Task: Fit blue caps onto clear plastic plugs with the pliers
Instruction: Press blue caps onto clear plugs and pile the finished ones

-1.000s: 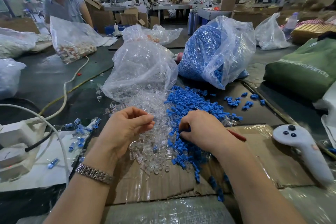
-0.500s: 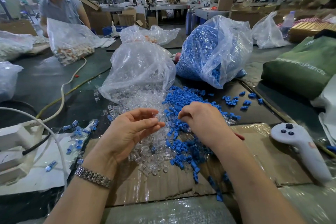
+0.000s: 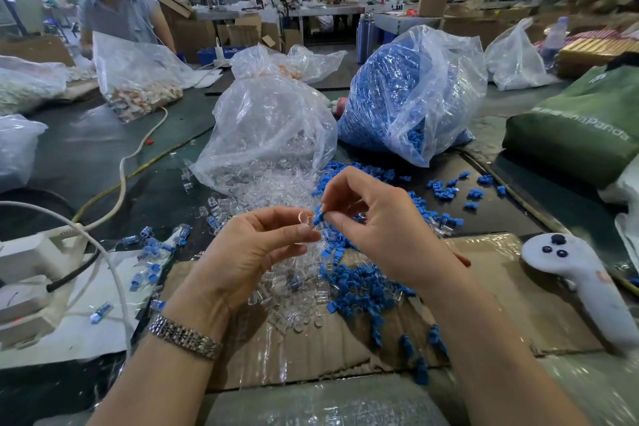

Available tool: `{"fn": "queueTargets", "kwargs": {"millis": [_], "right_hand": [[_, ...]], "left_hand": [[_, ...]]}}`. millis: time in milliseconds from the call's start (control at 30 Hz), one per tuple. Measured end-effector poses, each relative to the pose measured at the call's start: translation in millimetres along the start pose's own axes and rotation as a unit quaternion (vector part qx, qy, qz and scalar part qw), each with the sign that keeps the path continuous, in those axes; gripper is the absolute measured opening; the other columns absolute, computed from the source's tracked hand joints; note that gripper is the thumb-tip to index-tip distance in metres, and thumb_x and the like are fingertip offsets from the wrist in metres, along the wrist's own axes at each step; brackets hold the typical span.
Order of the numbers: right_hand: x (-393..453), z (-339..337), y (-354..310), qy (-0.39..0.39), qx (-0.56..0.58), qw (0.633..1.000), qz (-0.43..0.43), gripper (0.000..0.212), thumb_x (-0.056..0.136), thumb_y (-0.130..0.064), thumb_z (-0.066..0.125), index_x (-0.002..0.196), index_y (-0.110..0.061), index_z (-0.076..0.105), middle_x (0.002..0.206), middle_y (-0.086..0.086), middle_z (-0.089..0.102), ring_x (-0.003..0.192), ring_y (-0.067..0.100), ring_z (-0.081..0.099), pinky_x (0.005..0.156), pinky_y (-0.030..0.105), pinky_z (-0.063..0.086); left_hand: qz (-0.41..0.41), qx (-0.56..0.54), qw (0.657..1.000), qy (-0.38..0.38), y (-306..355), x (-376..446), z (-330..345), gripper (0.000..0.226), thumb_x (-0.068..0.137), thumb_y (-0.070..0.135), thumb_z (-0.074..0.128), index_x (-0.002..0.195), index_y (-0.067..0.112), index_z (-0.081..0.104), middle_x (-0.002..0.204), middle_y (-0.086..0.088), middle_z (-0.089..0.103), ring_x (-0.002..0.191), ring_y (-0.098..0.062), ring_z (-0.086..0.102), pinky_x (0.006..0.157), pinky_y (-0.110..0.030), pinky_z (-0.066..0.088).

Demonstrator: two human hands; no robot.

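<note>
My left hand (image 3: pixel 252 252) pinches a clear plastic plug (image 3: pixel 304 218) between thumb and fingertips, raised above the table. My right hand (image 3: pixel 377 228) pinches a blue cap (image 3: pixel 318 217) and holds it against the plug's end. Below both hands lie a heap of loose clear plugs (image 3: pixel 276 197) and a heap of blue caps (image 3: pixel 359 287) on cardboard (image 3: pixel 484 287). A red handle tip (image 3: pixel 463 258), perhaps the pliers, peeks from under my right wrist. Finished capped plugs (image 3: pixel 152 245) lie to the left.
An open clear bag of plugs (image 3: pixel 269 128) and a bag of blue caps (image 3: pixel 411 93) stand behind the heaps. A white controller (image 3: pixel 577 280) lies right, a green bag (image 3: pixel 584 124) beyond it. White cables (image 3: pixel 121 169) and boxes sit left. Another person (image 3: pixel 117 7) works at the far left.
Both hands rose out of the heaps and came together. The left now pinches a clear plug and the right a blue cap, brought end to end.
</note>
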State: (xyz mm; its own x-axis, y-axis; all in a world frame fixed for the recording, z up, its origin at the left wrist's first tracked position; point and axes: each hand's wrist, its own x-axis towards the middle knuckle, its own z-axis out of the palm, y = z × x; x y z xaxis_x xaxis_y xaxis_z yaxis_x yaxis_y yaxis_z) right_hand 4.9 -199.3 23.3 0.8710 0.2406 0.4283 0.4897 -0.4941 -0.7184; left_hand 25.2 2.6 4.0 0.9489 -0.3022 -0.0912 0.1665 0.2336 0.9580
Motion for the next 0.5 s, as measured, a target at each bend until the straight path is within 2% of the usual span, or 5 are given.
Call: {"fn": "queueTargets", "kwargs": {"millis": [133,267,500], "right_hand": [[-0.8,-0.8,-3.0,0.008,-0.025,1.0,-0.005,0.017,0.093,-0.008,0.072,0.092,-0.021,0.061,0.082,-0.008,0.067,0.08,0.01,0.065,0.076,0.026,0.053],[-1.6,1.2,-4.0,0.0,-0.039,0.999,-0.01,0.017,0.092,-0.01,0.074,0.092,-0.021,0.061,0.082,-0.009,0.068,0.081,0.01,0.066,0.077,0.031,0.055],[-1.1,3.8,-3.4,-0.013,-0.054,0.998,-0.013,0.017,0.091,-0.011,0.074,0.094,-0.022,0.061,0.084,-0.009,0.069,0.082,0.01,0.067,0.078,0.036,0.057]], "left_hand": [[0.011,0.026,1.0,-0.001,0.2,-2.3,1.7,0.026,0.061,0.012,0.084,0.087,0.01,0.082,0.093,-0.02,0.077,0.087,-0.024,0.076,0.068,-0.024,0.059],[0.022,0.033,0.999,-0.017,0.0,-3.0,3.3,0.028,0.056,0.017,0.086,0.084,0.014,0.083,0.088,-0.015,0.077,0.084,-0.021,0.076,0.069,-0.023,0.059],[0.022,0.009,0.999,-0.029,-1.5,-2.4,2.3,0.021,0.063,0.006,0.081,0.084,0.009,0.082,0.088,-0.017,0.077,0.083,-0.023,0.076,0.074,-0.025,0.06]]}}
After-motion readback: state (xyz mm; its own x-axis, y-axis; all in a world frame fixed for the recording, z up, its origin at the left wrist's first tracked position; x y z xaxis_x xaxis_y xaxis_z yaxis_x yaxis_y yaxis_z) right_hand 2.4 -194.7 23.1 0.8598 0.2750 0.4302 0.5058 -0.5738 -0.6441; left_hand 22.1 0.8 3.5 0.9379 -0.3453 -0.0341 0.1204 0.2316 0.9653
